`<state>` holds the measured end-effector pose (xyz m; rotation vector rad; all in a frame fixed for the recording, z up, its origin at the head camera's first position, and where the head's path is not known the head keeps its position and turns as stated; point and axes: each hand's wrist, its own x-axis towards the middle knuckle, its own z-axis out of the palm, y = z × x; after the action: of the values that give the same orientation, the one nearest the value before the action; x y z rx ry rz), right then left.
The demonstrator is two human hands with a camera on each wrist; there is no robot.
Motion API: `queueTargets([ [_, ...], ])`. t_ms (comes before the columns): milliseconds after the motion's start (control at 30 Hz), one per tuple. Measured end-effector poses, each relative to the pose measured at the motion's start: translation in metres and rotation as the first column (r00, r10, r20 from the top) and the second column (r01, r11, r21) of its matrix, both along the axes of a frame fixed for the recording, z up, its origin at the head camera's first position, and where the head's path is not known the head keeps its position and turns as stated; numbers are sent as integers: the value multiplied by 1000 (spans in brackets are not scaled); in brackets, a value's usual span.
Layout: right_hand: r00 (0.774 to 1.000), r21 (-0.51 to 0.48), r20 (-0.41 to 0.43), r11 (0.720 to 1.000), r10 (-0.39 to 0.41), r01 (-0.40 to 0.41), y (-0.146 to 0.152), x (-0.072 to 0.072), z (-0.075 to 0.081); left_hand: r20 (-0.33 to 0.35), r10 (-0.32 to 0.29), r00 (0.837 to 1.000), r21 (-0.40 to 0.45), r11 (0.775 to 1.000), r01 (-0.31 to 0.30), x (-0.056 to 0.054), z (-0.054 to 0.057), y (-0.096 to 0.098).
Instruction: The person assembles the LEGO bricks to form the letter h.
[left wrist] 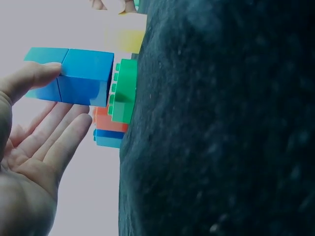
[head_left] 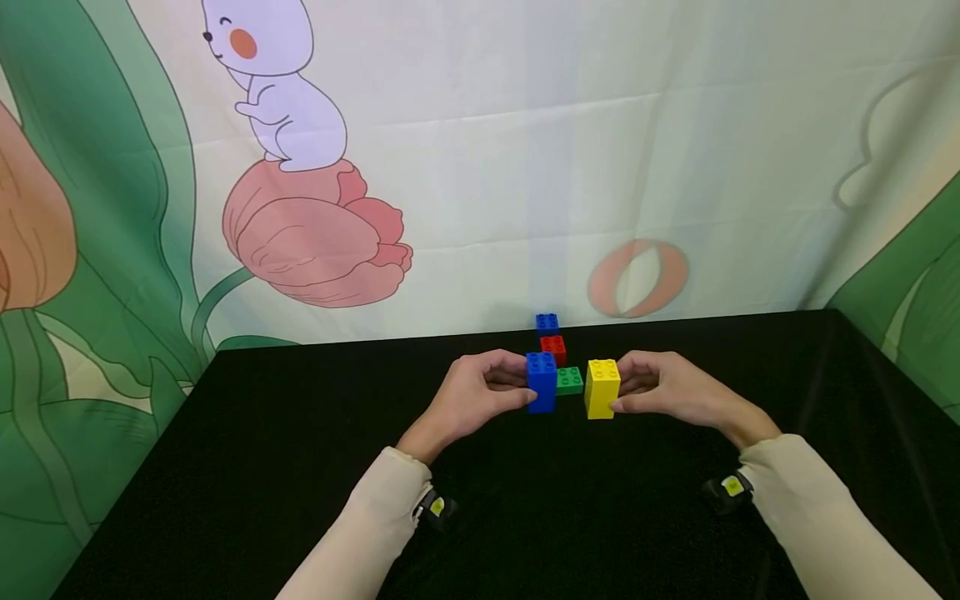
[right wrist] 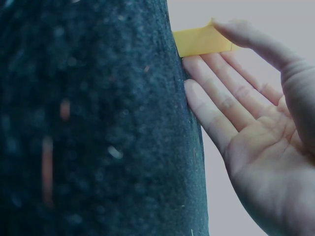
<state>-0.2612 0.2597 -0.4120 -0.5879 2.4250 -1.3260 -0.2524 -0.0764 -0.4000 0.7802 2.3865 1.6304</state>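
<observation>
My left hand (head_left: 483,387) pinches a stack of two blue toy bricks (head_left: 541,383) between thumb and fingers. In the left wrist view, the stack's lower end (left wrist: 93,78) hangs off the black surface, about level with the studs of a green brick (left wrist: 127,91). That green brick (head_left: 569,381) lies between the two hands. My right hand (head_left: 671,387) holds a tall yellow block (head_left: 602,389) by its right side, thumb in front. The yellow block's foot (right wrist: 197,42) is at or close to the surface; a gap cannot be made out.
Behind the green brick sit a red brick (head_left: 553,347) and, farther back, a blue brick (head_left: 547,322). All rest on a black-covered table (head_left: 300,467). A printed cloth (head_left: 480,167) hangs along the table's back edge.
</observation>
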Motion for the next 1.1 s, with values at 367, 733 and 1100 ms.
queueTargets([
  [367,1000,21,-5,1000,-5,5,0,-1,1,16,-19,1000,-8,1000,19,1,-5,11],
  [733,1000,18,-4,1000,-3,3,-1,-1,1,29,15,999,-52,999,-13,2,-7,18],
  [1100,1000,7,1,1000,5,-5,-1,0,0,14,31,999,-88,996,-30,3,-8,22],
])
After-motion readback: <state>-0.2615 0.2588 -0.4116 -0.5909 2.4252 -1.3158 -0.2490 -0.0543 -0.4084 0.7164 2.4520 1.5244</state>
